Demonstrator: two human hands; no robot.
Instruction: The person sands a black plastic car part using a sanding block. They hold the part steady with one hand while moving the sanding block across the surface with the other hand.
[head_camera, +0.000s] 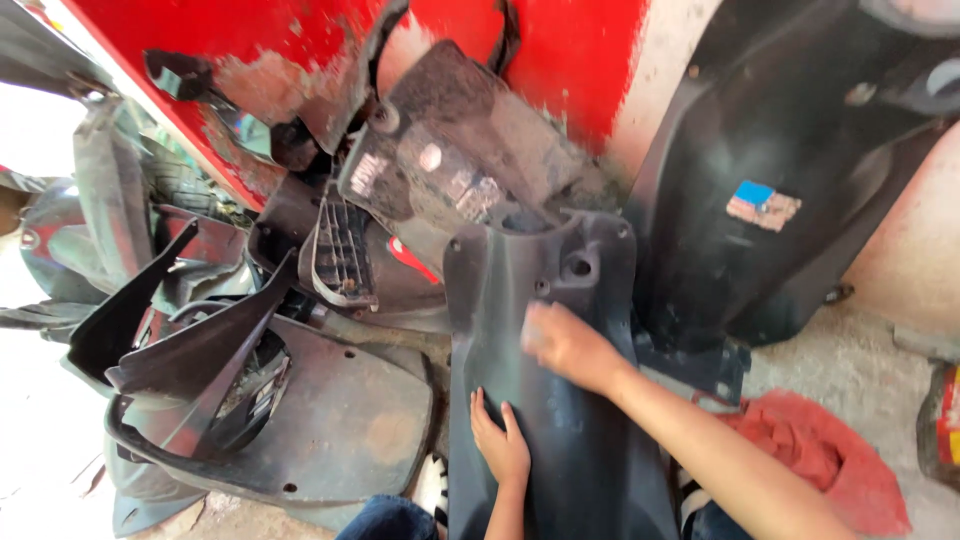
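A long dark grey plastic scooter panel (545, 290) stands upright in front of me, its top end with holes leaning towards a red wall. My left hand (500, 440) lies flat against its lower middle, fingers spread. My right hand (565, 345) presses on the panel higher up. The right hand is blurred, and something pale shows under its fingers; I cannot tell what it is.
A heap of black scooter body panels (260, 380) lies to the left. A big black fairing (790, 170) with a blue sticker leans on the wall at the right. A red rag (820, 450) lies on the concrete floor by my right arm.
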